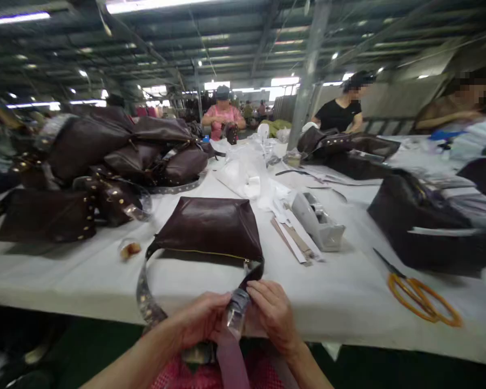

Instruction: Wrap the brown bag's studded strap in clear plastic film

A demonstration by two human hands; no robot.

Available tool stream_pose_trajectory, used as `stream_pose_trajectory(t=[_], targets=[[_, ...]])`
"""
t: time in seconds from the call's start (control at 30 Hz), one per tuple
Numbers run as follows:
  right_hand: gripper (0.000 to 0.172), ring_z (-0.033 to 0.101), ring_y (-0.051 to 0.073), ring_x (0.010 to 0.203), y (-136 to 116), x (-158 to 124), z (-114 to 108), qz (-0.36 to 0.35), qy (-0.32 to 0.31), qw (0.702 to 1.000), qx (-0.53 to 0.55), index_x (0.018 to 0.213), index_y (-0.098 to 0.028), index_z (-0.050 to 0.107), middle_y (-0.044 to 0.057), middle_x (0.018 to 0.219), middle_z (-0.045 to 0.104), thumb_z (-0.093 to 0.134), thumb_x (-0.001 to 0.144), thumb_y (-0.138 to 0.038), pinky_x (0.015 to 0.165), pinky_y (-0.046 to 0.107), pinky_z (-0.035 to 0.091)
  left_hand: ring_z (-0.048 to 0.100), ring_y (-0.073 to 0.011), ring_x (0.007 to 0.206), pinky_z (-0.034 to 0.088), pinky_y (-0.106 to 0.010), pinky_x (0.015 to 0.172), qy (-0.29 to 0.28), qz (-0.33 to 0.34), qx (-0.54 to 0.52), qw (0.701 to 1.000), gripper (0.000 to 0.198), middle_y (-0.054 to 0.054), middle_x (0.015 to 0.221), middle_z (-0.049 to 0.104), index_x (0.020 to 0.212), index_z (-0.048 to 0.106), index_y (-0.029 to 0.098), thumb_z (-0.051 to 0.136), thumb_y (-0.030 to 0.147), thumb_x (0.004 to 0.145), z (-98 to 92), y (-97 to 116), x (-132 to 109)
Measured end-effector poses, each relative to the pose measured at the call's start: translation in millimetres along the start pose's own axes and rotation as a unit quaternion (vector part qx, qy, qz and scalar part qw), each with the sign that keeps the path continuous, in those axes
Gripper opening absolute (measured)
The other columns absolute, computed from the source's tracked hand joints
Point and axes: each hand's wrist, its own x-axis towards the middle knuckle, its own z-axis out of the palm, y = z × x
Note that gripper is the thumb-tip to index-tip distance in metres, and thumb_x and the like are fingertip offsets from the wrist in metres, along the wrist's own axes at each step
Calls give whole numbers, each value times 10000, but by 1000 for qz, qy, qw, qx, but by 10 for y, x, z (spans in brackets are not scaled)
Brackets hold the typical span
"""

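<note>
The dark brown bag (pixel 216 224) lies on the white counter (pixel 65 283), straight out at twelve o'clock from the person, its smooth leather catching a soft shine along the top and a thin gold zipper (pixel 204 252) running across the near side. Its strap (pixel 143 283) drops from both near corners, gold-studded on the left length, and reaches past the counter's front edge at six o'clock from the bag. There the left hand (pixel 202 319) pinches the strap beside a part wrapped in clear plastic (pixel 235 316), while the right hand (pixel 273 310) has its fingers closed in on the strap just above, its thumb hidden. From the bag, a heap of brown bags (pixel 125 143) crowds ten o'clock, crumpled plastic (pixel 245 167) sits at one, and paper strips (pixel 294 237) with a tape dispenser (pixel 319 221) stand near at three. Bare cloth shows at eight o'clock along the front edge, and again at four, between the strips and the orange-handled scissors (pixel 423 297). A black bag (pixel 425 227) bounds the far right at three.
</note>
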Motion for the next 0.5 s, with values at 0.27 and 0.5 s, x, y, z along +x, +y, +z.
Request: stream_pose_trajectory(t=[0.27, 0.5], targets=[[274, 587, 199, 1138, -78, 135, -97, 13, -111, 993, 38, 1025, -208, 600, 51, 1051, 704, 371, 932, -90, 1102, 468, 293, 598, -130, 581, 459, -236, 608, 8, 85, -139, 987, 284, -51, 673, 672, 751, 652, 77, 810, 246, 587, 112, 30, 51], [244, 571, 145, 606, -109, 582, -59, 144, -136, 977, 82, 753, -237, 515, -44, 674, 587, 355, 934, -196, 1128, 495, 261, 539, -129, 522, 368, -228, 491, 79, 204, 53, 974, 274, 4, 631, 624, 858, 624, 153, 664, 370, 696, 55, 370, -23]])
